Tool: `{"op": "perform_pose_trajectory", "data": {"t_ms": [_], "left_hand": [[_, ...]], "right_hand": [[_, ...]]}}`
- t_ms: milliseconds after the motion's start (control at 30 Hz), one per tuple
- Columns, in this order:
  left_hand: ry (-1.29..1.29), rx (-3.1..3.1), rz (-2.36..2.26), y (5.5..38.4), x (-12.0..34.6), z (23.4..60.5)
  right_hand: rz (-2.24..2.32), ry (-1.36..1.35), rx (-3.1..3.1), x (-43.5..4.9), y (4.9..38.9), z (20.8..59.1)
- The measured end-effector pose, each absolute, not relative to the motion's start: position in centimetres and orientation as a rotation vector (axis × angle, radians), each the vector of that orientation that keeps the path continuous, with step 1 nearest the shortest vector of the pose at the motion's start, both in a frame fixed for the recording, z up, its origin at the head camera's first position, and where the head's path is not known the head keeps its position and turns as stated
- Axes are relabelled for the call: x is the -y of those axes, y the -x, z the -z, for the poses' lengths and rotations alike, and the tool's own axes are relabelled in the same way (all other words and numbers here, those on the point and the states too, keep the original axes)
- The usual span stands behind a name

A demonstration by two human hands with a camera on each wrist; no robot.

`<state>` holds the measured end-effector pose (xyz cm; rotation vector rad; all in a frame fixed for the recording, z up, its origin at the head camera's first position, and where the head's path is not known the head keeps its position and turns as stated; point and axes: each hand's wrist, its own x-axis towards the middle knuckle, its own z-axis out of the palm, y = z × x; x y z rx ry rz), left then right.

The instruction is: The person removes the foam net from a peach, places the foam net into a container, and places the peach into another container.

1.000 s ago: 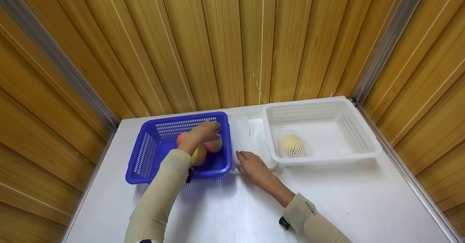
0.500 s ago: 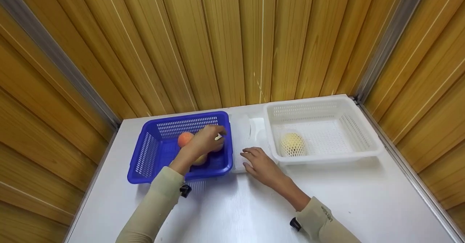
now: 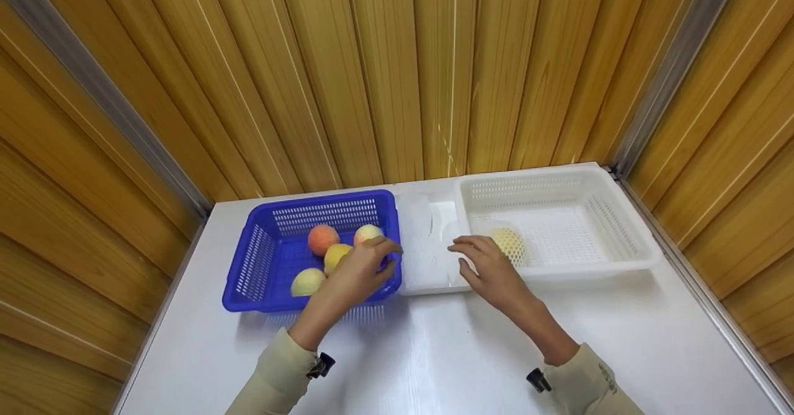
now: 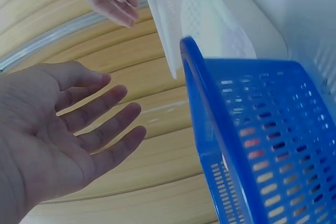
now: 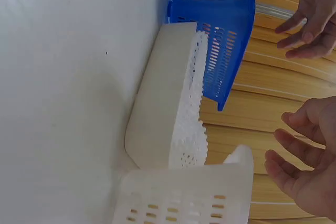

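Note:
My left hand [image 3: 363, 271] hovers over the front right corner of the blue basket [image 3: 236, 306]. Its fingers are spread and loosely bent, with nothing between them in the left wrist view. Inside that basket lie several round fruits: an orange-red one [image 3: 323, 239], a yellow one [image 3: 337, 256] and pale yellow ones, such as the front one [image 3: 308, 283]. My right hand [image 3: 494, 273], also holding nothing, hangs by the near left corner of the white basket [image 3: 626, 265]. A pale yellow fruit [image 3: 510, 245] in a white foam net sits there, partly behind the fingers.
Between the two baskets stands a low white box [image 5: 157, 98] with white foam nets [image 5: 189, 129] in it. All three stand on a white table [image 3: 428, 353], near a wood-patterned wall [image 3: 397, 80] behind.
My left hand has drawn back toward me from above the fruits, uncovering several of them. My right hand has moved right, from the white box to the white basket's corner.

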<state>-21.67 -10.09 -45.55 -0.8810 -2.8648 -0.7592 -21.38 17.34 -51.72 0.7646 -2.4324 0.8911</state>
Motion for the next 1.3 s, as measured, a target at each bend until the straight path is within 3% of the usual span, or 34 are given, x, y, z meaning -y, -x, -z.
{"op": "perform_pose_trajectory", "data": {"t_ms": [267, 700, 1300], "left_hand": [[0.933, 2.721, 0.719, 19.8, 7.9, 47.1], [0.979, 2.661, 1.245, 18.9, 3.9, 51.0], [0.444, 2.356, 2.082, 20.9, -4.0, 54.8]], "right_hand": [[-0.944, -0.475, 2.523, -20.7, 21.7, 50.8], [-0.998, -0.154, 2.713, -23.1, 21.6, 51.3], [-0.91, -0.074, 2.809, -23.8, 22.9, 51.1]]}}
